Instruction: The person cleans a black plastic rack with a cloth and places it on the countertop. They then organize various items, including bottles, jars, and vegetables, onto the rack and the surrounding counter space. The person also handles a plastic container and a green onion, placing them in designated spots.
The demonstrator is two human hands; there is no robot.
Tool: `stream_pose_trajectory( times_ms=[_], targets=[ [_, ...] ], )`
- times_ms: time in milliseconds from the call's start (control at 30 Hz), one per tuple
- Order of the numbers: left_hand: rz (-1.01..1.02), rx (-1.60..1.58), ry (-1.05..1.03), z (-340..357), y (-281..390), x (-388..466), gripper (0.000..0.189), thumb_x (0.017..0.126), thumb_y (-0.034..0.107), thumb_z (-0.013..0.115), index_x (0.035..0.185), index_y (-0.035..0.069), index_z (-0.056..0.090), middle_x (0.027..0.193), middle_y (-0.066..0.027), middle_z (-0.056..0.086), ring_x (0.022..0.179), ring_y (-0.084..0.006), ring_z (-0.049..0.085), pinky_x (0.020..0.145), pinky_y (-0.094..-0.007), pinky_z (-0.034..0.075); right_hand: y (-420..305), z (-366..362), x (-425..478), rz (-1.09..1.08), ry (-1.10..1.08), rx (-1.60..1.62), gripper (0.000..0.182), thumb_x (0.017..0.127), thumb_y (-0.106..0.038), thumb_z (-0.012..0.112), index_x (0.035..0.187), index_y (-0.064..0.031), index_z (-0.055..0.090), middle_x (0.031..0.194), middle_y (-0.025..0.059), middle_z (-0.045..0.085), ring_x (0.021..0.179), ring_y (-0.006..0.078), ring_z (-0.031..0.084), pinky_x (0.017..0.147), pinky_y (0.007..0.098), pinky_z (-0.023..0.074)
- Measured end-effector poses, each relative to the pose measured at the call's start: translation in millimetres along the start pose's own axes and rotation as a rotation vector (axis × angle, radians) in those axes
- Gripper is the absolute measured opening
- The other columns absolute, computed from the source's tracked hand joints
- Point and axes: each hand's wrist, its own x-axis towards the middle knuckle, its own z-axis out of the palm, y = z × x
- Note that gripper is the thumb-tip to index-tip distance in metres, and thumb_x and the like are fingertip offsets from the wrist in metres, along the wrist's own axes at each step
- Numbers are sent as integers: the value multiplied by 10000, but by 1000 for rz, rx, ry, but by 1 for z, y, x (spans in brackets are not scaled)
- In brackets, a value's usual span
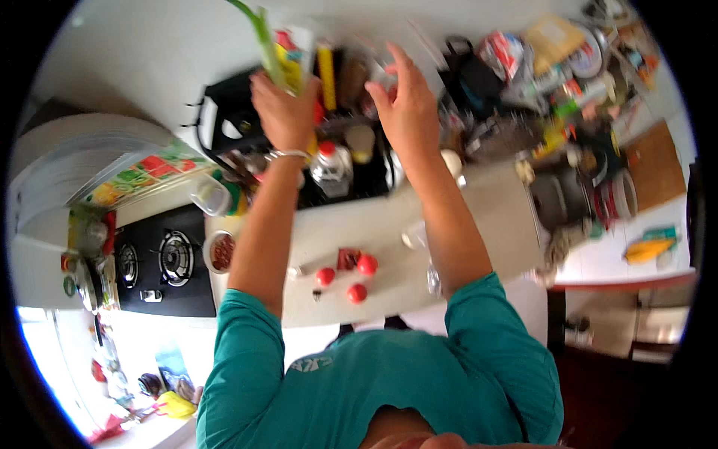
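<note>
My left hand (285,109), with a bracelet at its wrist, grips a green onion stalk (268,47) that points up and to the left. It is above a black rack (210,126) crowded with kitchen goods. Over the right part of that rack, my right hand (412,106) has its fingers spread and nothing visibly in them. Between my forearms stands a clear plastic bottle with a red cap (331,171). Nearer to me on the pale countertop (392,224) lie three round red tomatoes (357,293) and a small dark red packet (348,259). Motion blurs the area around both hands.
At the left is a black gas stove (176,258), with a bowl of reddish-brown food (222,251) beside it. A clear plastic container (210,193) stands behind the bowl. Bags and mixed goods (505,56) are piled at the back right, near a brown board (656,165).
</note>
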Motion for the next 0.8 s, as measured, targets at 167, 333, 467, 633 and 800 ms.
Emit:
stream_pose_trajectory(
  times_ms=[167,333,467,633,800],
  targets=[
    [93,13,-6,4,-21,9,730,633,371,865,1053,-82,476,1008,-264,573,960,-426,570,865,-466,451,54,-101,-102,94,66,43,211,861,-79,653,1071,-88,652,841,72,671,656,173,615,579,290,484],
    [155,99,-1,3,-17,7,864,634,456,856,1150,-104,447,1100,-250,544,1021,-383,565,902,-423,450,172,-167,-323,810,-317,-190,240,826,-213,711,972,-37,639,785,92,678,681,183,650,639,317,519],
    [85,122,-28,5,-17,10,959,602,490,860,1214,-117,437,1137,-232,534,1058,-359,561,931,-412,441,165,-151,-445,1071,-371,-146,469,690,-366,806,978,-55,607,841,108,665,791,247,660,742,374,528],
    [59,140,-32,7,-21,15,991,585,494,871,1229,-118,431,1154,-225,539,1076,-331,563,948,-392,442,134,-123,-432,995,-395,-319,389,689,-285,802,914,-59,580,826,103,649,804,292,649,743,395,516],
    [45,153,-45,10,-22,15,1008,576,530,870,1212,-118,430,1147,-222,550,1060,-327,581,950,-382,445,145,-129,-424,1101,-285,-87,337,728,-202,779,937,-24,583,730,74,635,719,202,634,673,331,510]
  ],
)
